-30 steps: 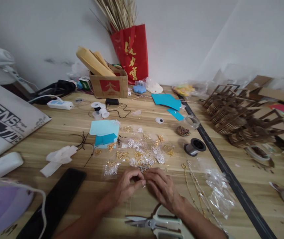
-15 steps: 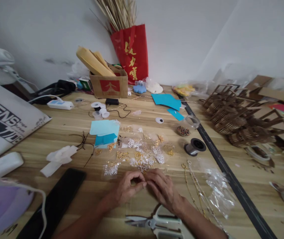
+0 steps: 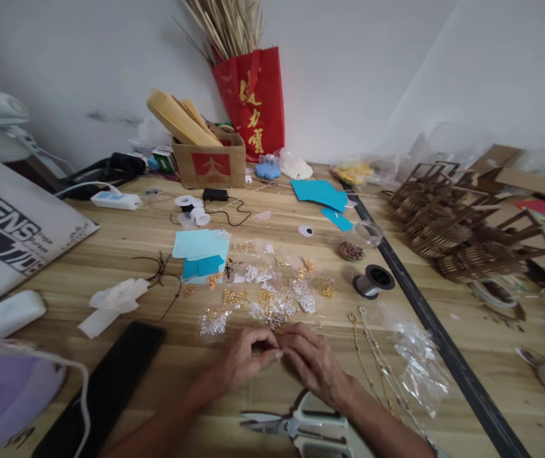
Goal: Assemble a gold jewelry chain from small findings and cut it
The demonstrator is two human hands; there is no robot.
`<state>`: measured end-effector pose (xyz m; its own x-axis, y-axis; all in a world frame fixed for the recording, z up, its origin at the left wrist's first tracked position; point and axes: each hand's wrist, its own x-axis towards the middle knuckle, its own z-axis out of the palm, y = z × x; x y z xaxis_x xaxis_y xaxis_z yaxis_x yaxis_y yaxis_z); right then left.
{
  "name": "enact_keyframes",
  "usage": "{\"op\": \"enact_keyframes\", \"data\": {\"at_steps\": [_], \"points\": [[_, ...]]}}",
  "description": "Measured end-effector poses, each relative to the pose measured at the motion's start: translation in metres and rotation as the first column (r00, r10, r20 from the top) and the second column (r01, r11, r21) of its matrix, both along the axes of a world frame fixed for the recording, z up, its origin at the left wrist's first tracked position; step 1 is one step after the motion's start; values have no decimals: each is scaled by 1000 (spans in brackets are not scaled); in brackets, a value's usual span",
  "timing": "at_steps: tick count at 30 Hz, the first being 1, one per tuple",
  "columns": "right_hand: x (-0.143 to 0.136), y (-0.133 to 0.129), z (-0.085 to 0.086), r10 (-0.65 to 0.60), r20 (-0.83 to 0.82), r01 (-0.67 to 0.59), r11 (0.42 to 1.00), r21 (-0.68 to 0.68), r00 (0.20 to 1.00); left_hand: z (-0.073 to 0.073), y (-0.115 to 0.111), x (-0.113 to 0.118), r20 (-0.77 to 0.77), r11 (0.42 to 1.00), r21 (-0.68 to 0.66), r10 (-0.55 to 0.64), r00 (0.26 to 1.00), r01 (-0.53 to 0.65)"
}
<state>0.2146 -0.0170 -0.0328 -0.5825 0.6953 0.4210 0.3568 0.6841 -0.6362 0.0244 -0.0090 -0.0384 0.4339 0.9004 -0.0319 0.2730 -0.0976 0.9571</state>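
Observation:
My left hand and my right hand meet fingertip to fingertip over the front of the table. Both are pinched closed; whatever lies between the fingertips is too small to make out. A thin, pale thread or wire seems to hang below the left hand. Just beyond the hands lie silver and gold jewellery findings in small clear bags. Scissors with pale handles rest in front of me, partly under my right forearm. Gold and silver chains are laid out to the right of my right hand.
A spool of wire and a tub of small beads stand right of the findings. Blue paper pieces lie behind. At left are a black flat slab and crumpled tissue; brown woven baskets stand far right.

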Motion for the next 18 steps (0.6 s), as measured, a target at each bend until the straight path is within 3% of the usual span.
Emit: {"op": "enact_keyframes", "data": {"at_steps": [9, 18], "points": [[1, 0, -2, 3, 1, -3, 1000, -8, 1000, 2, 1, 3, 73, 988, -154, 16, 997, -5], [-2, -1, 0, 8, -8, -8, 1000, -9, 1000, -3, -3, 7, 32, 993, -100, 67, 997, -63]]}}
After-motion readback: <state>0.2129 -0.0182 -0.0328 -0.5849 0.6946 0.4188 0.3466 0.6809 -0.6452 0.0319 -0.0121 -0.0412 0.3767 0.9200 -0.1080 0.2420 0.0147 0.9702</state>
